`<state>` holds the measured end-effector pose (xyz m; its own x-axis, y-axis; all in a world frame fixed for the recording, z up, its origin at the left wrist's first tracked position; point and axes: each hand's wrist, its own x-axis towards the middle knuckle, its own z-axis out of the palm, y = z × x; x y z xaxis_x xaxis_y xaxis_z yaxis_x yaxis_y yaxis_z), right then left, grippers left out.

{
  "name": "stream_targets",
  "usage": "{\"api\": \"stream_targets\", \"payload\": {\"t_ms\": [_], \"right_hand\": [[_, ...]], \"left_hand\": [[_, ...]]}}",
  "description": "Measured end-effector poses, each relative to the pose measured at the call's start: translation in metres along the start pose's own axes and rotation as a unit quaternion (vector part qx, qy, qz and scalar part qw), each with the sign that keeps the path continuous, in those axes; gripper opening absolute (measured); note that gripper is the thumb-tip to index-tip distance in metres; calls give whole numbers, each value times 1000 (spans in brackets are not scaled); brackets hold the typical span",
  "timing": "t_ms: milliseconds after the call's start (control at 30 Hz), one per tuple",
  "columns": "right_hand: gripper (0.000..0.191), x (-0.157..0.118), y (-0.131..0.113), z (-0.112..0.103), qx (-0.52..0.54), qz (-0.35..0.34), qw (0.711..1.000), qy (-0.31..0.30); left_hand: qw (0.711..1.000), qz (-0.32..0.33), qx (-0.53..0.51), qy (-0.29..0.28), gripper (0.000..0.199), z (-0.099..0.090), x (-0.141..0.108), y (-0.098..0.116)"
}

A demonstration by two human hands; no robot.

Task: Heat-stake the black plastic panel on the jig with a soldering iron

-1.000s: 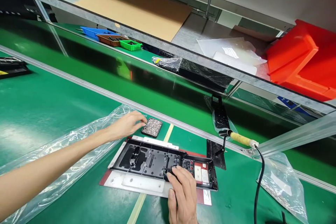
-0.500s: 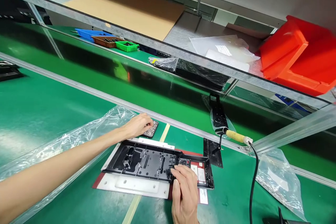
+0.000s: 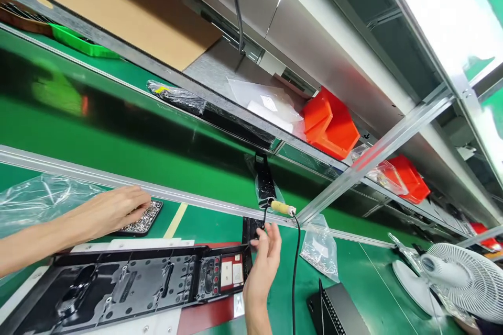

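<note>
The black housing (image 3: 145,278) lies on the near left of the counter (image 3: 220,224), hollow side up, running from the left edge toward the middle. We see it between a far white block (image 3: 149,244) and a near white block (image 3: 129,324), with a red plate (image 3: 204,316) showing at its right end. From its thin walls and moulded ribs we judge it to be plastic, light for its length and fairly stiff, though long enough to flex a little if raised by one end. Its smooth faces may slip under dry fingers, and the small posts and clips inside look the most fragile parts. We would take hold of the outer side walls, one hand toward each end, and keep the fingers off the inner posts.

The left hand (image 3: 113,211) bends over a small tray (image 3: 154,220) of metal parts (image 3: 148,214), just beyond the housing; its fingertips are hidden, so we cannot tell whether it grasps one. The right hand (image 3: 264,251), fingers loosely curled, is beside the housing's right end, near a yellow-handled tool (image 3: 282,208); we cannot tell whether anything lies between its fingertips.
</note>
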<state>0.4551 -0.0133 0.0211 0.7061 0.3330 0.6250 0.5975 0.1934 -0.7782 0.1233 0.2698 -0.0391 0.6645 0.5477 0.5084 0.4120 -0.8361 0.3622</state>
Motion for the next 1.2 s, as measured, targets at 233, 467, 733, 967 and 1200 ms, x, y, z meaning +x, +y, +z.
{"api": "stream_targets", "payload": {"t_ms": [233,467,733,967,1200], "right_hand": [[53,83,6,26,0,9,995,97],[46,111,2,39,12,-5,990,137],[35,115,-74,31,89,-98,977,166],[10,95,-124,19,213,-30,975,47],[14,74,-143,23,307,18,951,-41]], "left_hand": [[994,-93,-8,-56,36,-42,-1,39],[991,-46,-102,-69,42,-79,-29,138],[983,31,-164,-77,27,-47,-48,204],[984,26,-143,-98,28,-39,-50,200],[990,57,-121,-50,26,-39,-57,205]]}}
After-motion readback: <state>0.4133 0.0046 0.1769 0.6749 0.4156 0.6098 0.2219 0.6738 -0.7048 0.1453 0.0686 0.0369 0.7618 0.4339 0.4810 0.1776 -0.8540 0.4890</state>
